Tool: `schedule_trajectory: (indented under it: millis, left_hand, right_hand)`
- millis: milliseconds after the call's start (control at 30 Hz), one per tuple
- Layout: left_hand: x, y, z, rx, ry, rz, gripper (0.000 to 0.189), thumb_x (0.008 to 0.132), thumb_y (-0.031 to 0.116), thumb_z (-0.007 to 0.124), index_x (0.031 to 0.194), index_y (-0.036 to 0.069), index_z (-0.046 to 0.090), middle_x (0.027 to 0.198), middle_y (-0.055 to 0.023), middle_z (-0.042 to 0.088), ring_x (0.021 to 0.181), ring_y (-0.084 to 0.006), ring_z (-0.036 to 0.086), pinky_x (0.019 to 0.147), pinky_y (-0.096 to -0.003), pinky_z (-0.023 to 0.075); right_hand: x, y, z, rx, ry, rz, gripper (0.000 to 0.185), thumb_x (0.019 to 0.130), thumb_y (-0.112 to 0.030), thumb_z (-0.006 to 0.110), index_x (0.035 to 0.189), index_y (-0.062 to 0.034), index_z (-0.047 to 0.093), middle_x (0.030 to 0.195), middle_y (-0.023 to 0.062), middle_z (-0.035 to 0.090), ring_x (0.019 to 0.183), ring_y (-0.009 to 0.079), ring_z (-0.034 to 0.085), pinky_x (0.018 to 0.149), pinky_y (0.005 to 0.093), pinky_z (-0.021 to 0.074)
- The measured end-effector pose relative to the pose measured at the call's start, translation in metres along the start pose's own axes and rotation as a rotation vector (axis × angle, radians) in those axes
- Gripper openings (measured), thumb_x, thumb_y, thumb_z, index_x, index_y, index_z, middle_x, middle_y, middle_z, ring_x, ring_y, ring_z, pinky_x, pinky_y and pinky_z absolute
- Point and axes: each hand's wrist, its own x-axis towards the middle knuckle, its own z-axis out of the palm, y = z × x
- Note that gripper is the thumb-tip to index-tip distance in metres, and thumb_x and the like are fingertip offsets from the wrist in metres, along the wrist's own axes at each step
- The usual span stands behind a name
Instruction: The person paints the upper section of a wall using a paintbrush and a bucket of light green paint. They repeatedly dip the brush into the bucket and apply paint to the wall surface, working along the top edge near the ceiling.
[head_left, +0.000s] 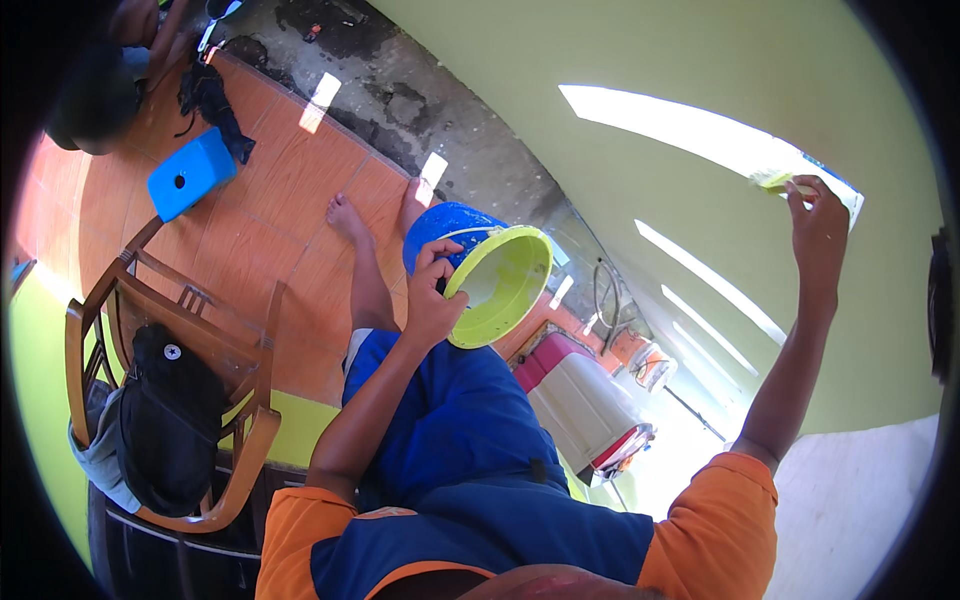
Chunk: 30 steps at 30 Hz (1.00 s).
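My left hand grips the rim of a blue plastic bucket, which is tilted so its mouth faces me. Light green paint coats the inside, and a thin handle lies across the outer side. At the right, my right hand is raised and pinches a small paintbrush with green on it. The bristles are at the light green wall, by a bright patch of sunlight; whether they touch it is hard to tell. My fingers hide most of the brush handle.
A wooden armchair carries a black bag. Beyond are a blue stool, a dark object and a person. A pale and pink container, hose and small bucket stand along the wall.
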Motion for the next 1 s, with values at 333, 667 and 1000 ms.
schedule_trajectory:
  millis: [333, 667, 1000]
  left_hand:
    - [0.002, 0.005, -0.008, 0.039, -0.005, 0.0, 0.027, 0.064, -0.01, 0.061, 0.073, 0.004, 0.04, 0.121, -0.0127, 0.057, 0.113, -0.0253, 0.056, 0.097, -0.0326, 0.0419]
    - [0.013, 0.013, -0.041, 0.187, 0.006, 0.001, 0.023, 0.065, -0.01, 0.062, 0.073, 0.003, 0.045, 0.123, -0.0127, 0.056, 0.117, -0.0255, 0.055, 0.099, -0.0329, 0.0417]
    - [0.036, 0.026, -0.039, 0.335, -0.079, -0.008, 0.021, 0.065, -0.009, 0.058, 0.074, 0.005, 0.046, 0.125, -0.0118, 0.055, 0.118, -0.0211, 0.053, 0.101, -0.0307, 0.0395]
  right_hand:
    - [-0.079, -0.028, 0.031, 0.705, -0.082, 0.293, 0.026, 0.092, -0.023, 0.078, 0.112, -0.006, 0.076, 0.085, 0.0076, 0.073, 0.074, 0.0128, 0.069, 0.072, 0.0273, 0.0537]
    - [-0.094, -0.144, 0.303, 1.574, 0.166, 0.868, 0.031, 0.098, -0.023, 0.072, 0.107, 0.0067, 0.067, 0.077, 0.0112, 0.069, 0.067, 0.0183, 0.07, 0.067, 0.0305, 0.06]
    - [-0.068, -0.187, 0.349, 1.977, 0.157, 1.171, 0.024, 0.102, -0.013, 0.055, 0.116, 0.0066, 0.061, 0.089, 0.0136, 0.072, 0.076, 0.022, 0.072, 0.07, 0.0317, 0.0581]
